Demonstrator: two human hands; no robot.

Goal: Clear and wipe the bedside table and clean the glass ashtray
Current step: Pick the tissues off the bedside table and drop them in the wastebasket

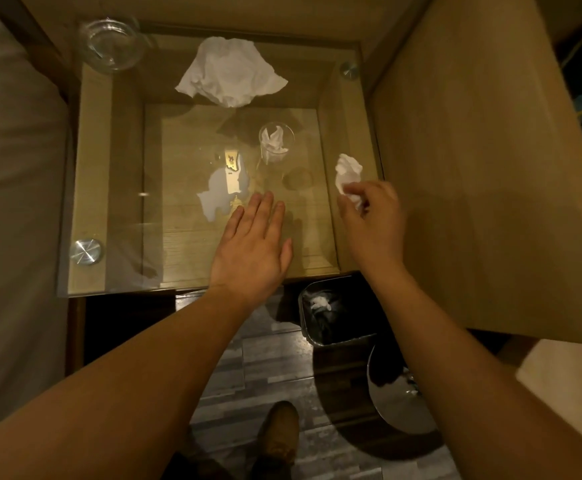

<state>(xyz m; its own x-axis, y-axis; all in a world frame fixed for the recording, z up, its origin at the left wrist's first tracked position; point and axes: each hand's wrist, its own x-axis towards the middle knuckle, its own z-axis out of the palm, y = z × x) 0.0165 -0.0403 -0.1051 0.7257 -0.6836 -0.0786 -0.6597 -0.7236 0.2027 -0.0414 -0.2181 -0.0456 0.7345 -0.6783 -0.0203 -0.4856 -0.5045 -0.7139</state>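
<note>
Head view, looking down on a glass-topped worktop that fills the upper centre of the frame. Two hands are visible. The left hand, at centre, lies flat with fingers extended and together, palm down over the glass; its grip is open and holds nothing, and whether the palm touches the glass cannot be told. The right hand, at centre right, has its grip closed on one small crumpled tissue, pinched between thumb and fingers at the right edge of the glass.

One glass ashtray, round and clear, stands at the upper left corner of the worktop. One large crumpled tissue lies at upper centre, well apart from the ashtray. One clear drinking glass with a wad of white tissue inside stands just right of centre, between the large tissue and the hands. Two round metal fittings show at the glass corners, one at lower left and one at upper right.

Below the worktop's lower edge, at lower centre right, one dark waste bin stands on the floor with a white scrap inside; a round metal lid lies just beside it. One shoe appears at bottom centre. A bed occupies the left edge. No brand, label or legible writing is visible.
</note>
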